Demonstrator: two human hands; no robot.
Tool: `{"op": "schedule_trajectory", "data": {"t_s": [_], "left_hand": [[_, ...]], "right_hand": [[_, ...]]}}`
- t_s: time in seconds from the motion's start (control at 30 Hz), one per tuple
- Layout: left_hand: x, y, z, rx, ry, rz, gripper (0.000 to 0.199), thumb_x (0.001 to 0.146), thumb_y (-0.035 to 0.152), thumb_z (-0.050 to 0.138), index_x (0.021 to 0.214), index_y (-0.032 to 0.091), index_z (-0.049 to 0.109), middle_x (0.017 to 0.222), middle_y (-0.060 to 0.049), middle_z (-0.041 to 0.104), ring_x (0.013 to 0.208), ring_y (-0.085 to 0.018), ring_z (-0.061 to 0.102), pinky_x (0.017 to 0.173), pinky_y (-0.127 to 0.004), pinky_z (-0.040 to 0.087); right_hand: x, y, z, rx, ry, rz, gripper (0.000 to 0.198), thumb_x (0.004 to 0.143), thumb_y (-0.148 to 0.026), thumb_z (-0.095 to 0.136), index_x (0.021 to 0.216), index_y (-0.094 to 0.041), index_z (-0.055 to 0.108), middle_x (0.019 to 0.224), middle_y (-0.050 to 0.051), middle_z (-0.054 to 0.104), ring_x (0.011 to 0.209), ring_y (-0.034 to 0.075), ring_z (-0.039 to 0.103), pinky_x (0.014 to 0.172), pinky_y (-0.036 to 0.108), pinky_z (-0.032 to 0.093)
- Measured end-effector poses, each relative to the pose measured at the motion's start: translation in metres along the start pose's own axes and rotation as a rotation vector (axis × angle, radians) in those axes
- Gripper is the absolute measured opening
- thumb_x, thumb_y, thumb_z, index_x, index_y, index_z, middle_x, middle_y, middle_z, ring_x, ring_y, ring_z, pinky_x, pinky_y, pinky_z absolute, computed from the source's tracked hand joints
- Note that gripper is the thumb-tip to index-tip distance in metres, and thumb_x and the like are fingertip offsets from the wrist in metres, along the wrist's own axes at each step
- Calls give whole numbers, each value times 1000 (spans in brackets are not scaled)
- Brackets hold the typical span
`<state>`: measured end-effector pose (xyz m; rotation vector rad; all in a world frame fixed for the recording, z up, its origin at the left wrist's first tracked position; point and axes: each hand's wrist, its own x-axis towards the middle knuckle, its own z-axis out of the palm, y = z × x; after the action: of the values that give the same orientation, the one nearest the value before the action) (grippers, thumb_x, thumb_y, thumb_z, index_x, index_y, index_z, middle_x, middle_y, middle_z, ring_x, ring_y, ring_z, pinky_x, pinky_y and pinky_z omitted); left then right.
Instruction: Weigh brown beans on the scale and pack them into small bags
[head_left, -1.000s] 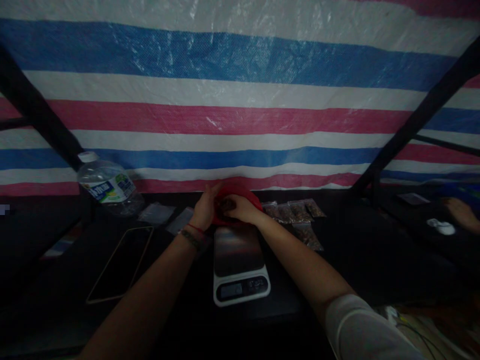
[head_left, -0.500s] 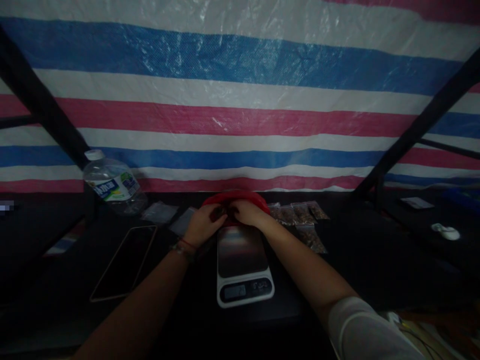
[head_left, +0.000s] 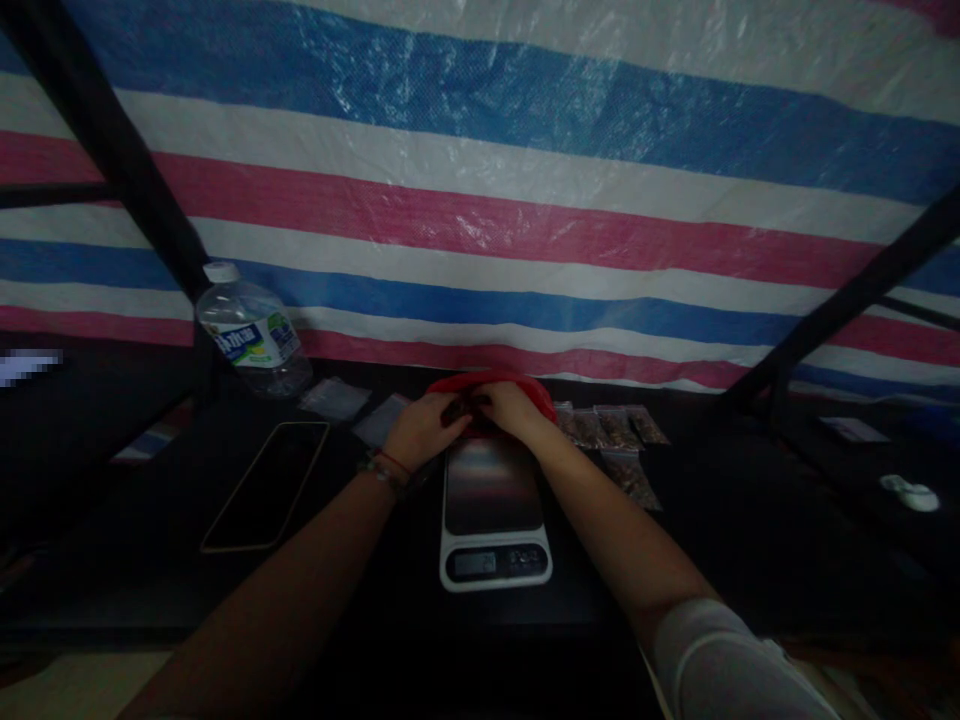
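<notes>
Both of my hands are at a red plastic bag behind a white kitchen scale with a dark metal plate. My left hand is curled at the bag's left side, its thumb towards the middle. From the right, my right hand reaches over the bag's opening with its fingers bent down. Something dark shows between the fingers of both hands, too dim to name. Right of the bag lie several small zip bags of brown bits. Left of my left hand lies a clear, flat plastic bag.
A clear plastic bottle with a label stands at the back left. A phone lies on the black table by my left forearm. Black slanted posts flank a striped tarp. A small white object sits far right.
The camera view has tilted and shifted, so the table things appear slightly higher and further right. My hands stay at the red bag, with small finger movement.
</notes>
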<state>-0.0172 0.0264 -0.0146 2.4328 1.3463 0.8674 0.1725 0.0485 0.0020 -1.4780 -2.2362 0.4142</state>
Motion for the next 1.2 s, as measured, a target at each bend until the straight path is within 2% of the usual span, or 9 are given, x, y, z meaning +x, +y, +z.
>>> {"op": "schedule_trajectory", "data": {"t_s": [0.1, 0.17, 0.3, 0.47, 0.7, 0.83, 1.0, 1.1, 1.2], "left_hand": [[4, 3, 5, -11, -3, -13, 36, 84, 43, 58, 111, 20, 65, 110, -11, 69, 102, -27, 64, 90, -35, 47], [6, 5, 7, -7, -14, -39, 37, 84, 42, 59, 111, 18, 65, 107, -12, 70, 99, -28, 65, 87, -37, 48], [9, 6, 9, 39, -14, -99, 32, 84, 37, 58, 106, 15, 67, 100, -14, 70, 93, -29, 66, 83, -37, 49], [11, 3, 12, 5, -9, -92, 32, 84, 38, 58, 105, 15, 67, 98, -14, 70, 92, -28, 66, 83, -37, 48], [12, 3, 15, -17, -5, -80, 32, 83, 37, 61, 107, 16, 68, 96, -13, 70, 93, -27, 65, 85, -36, 48], [11, 3, 13, -26, 6, -50, 32, 85, 38, 58, 105, 16, 68, 100, -13, 71, 96, -28, 65, 87, -38, 49], [10, 2, 14, -34, 42, -35, 38, 87, 36, 54, 116, 14, 64, 108, -15, 69, 103, -29, 64, 93, -40, 48], [9, 1, 15, -41, 47, -46, 42, 87, 35, 54, 122, 14, 60, 111, -14, 69, 105, -29, 64, 95, -40, 48], [9, 1, 16, -61, 39, -44, 45, 86, 33, 55, 126, 14, 57, 113, -15, 68, 104, -29, 64, 94, -40, 49]], "right_hand": [[0, -3, -3, 171, 109, -10, 28, 80, -8, 61, 101, -20, 75, 102, 5, 75, 94, 20, 68, 87, 30, 50], [0, -8, -2, 262, 108, -43, 28, 80, -9, 61, 103, -20, 74, 103, 4, 74, 93, 18, 67, 87, 30, 50], [-1, -18, -1, 278, 70, -86, 27, 77, -8, 64, 99, -19, 75, 100, 6, 74, 92, 19, 67, 87, 31, 50], [-1, -21, -3, 356, 109, -73, 28, 76, -4, 62, 95, -19, 75, 100, 5, 73, 90, 18, 66, 87, 31, 50], [-1, -18, -2, 343, 134, -51, 24, 77, -7, 61, 92, -20, 74, 94, 2, 73, 85, 16, 66, 82, 29, 50], [0, -11, -5, 178, 204, 2, 21, 77, -8, 62, 91, -19, 74, 95, 5, 73, 90, 19, 65, 86, 32, 49], [1, -4, -7, 64, 144, 33, 23, 85, -10, 54, 95, -17, 74, 100, 9, 73, 95, 21, 65, 91, 33, 48], [1, -5, -5, 166, 154, -1, 27, 86, -8, 52, 100, -18, 73, 105, 7, 72, 99, 19, 65, 94, 32, 47], [1, -5, 0, 299, 72, 19, 21, 82, -10, 59, 96, -18, 74, 97, 5, 74, 87, 17, 68, 82, 29, 51]]}}
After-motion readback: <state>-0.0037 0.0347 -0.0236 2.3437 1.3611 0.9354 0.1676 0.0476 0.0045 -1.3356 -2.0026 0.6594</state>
